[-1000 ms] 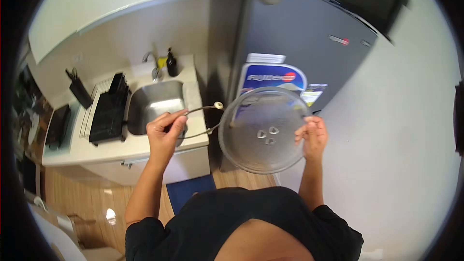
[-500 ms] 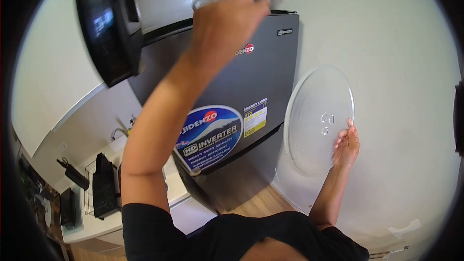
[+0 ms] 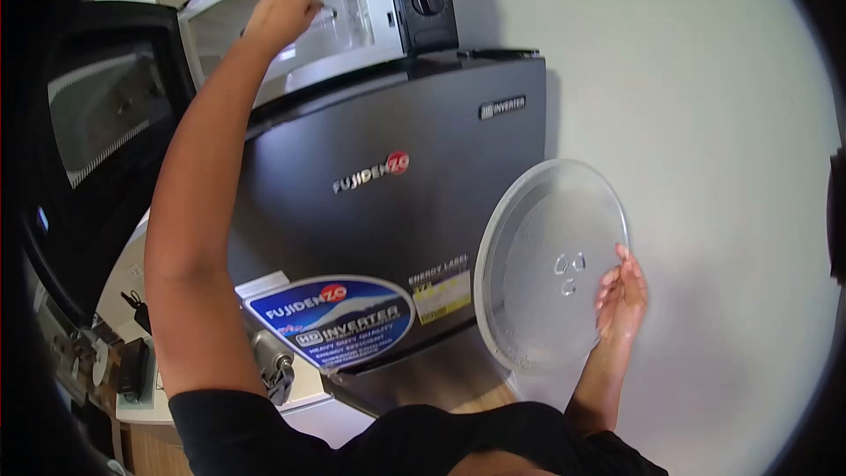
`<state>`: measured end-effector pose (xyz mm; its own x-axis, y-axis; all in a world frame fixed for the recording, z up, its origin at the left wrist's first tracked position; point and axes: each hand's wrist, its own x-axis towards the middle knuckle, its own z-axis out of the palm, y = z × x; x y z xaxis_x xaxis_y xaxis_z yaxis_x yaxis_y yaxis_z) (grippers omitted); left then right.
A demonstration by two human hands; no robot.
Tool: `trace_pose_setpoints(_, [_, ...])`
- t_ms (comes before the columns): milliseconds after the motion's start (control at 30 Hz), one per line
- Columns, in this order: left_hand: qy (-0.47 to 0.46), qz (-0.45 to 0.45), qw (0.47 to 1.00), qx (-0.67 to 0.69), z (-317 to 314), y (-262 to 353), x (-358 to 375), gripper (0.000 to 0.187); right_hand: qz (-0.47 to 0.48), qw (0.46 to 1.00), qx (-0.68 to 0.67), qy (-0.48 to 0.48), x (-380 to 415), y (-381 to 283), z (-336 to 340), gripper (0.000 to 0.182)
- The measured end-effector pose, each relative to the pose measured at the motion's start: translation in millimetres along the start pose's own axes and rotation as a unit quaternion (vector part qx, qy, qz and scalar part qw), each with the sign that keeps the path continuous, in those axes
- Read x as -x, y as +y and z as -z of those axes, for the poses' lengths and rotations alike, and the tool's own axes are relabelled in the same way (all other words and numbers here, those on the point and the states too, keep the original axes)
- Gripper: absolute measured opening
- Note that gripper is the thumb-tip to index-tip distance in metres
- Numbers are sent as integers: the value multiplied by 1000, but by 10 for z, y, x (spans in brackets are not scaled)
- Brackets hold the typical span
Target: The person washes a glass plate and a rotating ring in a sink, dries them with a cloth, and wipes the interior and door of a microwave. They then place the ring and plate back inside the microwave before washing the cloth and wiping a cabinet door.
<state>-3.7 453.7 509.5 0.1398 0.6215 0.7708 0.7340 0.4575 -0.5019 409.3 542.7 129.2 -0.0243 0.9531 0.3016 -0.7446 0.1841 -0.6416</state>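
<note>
My left hand point(image 3: 282, 18) reaches into the open microwave point(image 3: 388, 0) on top of the fridge. Its fingers are closed on a turntable roller ring point(image 3: 329, 13), mostly hidden behind the hand, with one small end showing at the right. My right hand point(image 3: 624, 295) grips the round glass turntable plate point(image 3: 538, 229) by its right edge. The plate is held upright, between the fridge and the wall, with three raised lugs near its centre.
The microwave door point(image 3: 106, 106) hangs open at the left. Below stands the dark grey fridge point(image 3: 308, 211) with labels on its front. A counter point(image 3: 308, 383) with kitchen things is at lower left; a pale wall point(image 3: 705, 167) is at right.
My left hand has carried the roller ring from in front of the microwave to inside it. The view has shifted, showing more of the microwave. My right hand still holds the glass plate.
</note>
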Motion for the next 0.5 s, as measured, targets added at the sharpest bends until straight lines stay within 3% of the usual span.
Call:
trace_pose_setpoints(167, [-45, -23, 997, 64, -323, -135, 157, 15, -38, 996, -34, -74, -574, 112, -179, 32])
trace_pose_setpoints(200, [-86, 48, 990, 100, -353, -107, 167, 14, -43, 995, -30, -84, -603, 78, -239, 32])
trace_pose_setpoints(333, [-209, 126, 956, 160, -532, -137, 277, 22, -56, 991, -40, -112, -753, 152, -435, 31])
trace_pose_setpoints(367, [-207, 130, 957, 155, -557, -174, 266, 22, -58, 990, -44, -118, -796, 143, -496, 31])
trace_pose_setpoints(433, [-267, 154, 907, 288, -661, -281, 285, 26, -42, 991, -27, -125, -800, 43, -654, 31])
trace_pose_setpoints(467, [-260, 104, 909, 309, -717, -339, 297, 36, -42, 990, -27, -132, -833, -3, -757, 31])
trace_pose_setpoints(500, [-256, 110, 909, 309, -756, -416, 318, 36, -9, 990, -13, -140, -871, -76, -891, 31])
